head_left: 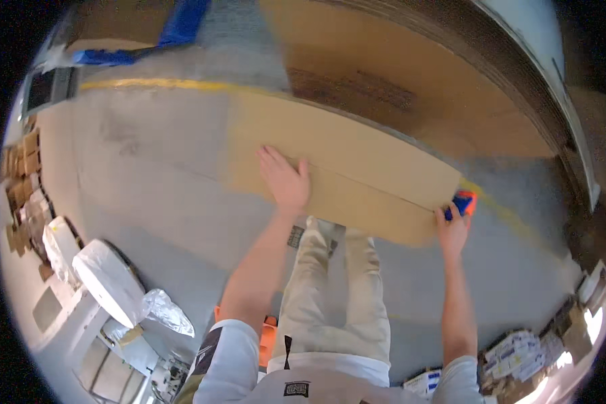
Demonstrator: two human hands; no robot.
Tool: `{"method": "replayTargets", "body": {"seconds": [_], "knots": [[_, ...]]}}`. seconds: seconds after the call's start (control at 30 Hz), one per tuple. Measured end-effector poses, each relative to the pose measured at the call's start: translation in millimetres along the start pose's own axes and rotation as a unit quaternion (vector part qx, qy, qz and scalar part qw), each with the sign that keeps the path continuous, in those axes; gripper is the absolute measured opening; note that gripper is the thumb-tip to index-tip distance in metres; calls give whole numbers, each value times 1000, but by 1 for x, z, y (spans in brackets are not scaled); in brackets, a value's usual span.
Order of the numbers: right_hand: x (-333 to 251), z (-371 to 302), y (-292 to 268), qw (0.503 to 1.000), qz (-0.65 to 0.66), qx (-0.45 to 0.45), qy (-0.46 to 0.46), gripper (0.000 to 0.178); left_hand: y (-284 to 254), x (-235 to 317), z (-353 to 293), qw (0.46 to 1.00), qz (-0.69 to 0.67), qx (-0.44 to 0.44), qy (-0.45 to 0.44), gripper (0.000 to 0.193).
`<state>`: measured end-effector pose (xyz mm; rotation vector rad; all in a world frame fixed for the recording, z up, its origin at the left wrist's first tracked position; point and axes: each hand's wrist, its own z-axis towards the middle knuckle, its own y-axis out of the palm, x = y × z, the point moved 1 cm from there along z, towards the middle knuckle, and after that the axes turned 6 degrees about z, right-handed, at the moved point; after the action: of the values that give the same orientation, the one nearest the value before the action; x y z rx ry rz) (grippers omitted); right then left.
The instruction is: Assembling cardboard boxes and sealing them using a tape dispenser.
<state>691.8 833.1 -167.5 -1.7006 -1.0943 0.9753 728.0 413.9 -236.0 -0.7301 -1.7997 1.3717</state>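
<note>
We stand on a grey floor (pixel 148 175), a stack of large cardboard sheets (pixel 411 87) beyond our work. In front of our legs (pixel 305 289) is a tan cardboard box (pixel 363 148), a seam (pixel 377 186) running along its top. Our left hand (pixel 287 183) lies flat on it, fingers straight and slightly parted; our right hand (pixel 454 232) has its fingers closed around a blue-and-orange tool (pixel 462 202) at the box's right end

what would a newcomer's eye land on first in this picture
Probably the long tan cardboard piece in the middle, seamed along its length, with the left hand spread flat on it and the right hand holding a blue-and-orange tool at its right end. Beyond it, a large brown cardboard stack fills the upper right. A yellow floor line crosses the upper left.
</note>
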Motion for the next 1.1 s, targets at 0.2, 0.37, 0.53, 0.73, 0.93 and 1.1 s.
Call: {"method": "replayTargets", "body": {"seconds": [0.2, 0.37, 0.53, 0.73, 0.93, 1.1], "knots": [[-68, -11, -79, 968, 163, -9, -192, 58, -2, -15, -1, 997, 65, 28, 29, 93], [-125, -29, -60, 883, 185, -241, -356, 69, 7, -8, -3, 995, 90, 38, 36, 90], [-121, -19, -27, 834, 187, -308, -418, 66, -9, 1, 1, 995, 89, 40, 34, 84], [-98, -7, -13, 828, 180, -282, -450, 69, -47, 71, -28, 852, -404, -313, -114, 43], [-109, -4, -12, 814, 167, -313, -461, 70, 4, 54, -15, 579, -614, -505, -180, 33], [-107, -7, -8, 806, 171, -303, -479, 73, 19, 54, -26, 715, -533, -431, -137, 29]]}}
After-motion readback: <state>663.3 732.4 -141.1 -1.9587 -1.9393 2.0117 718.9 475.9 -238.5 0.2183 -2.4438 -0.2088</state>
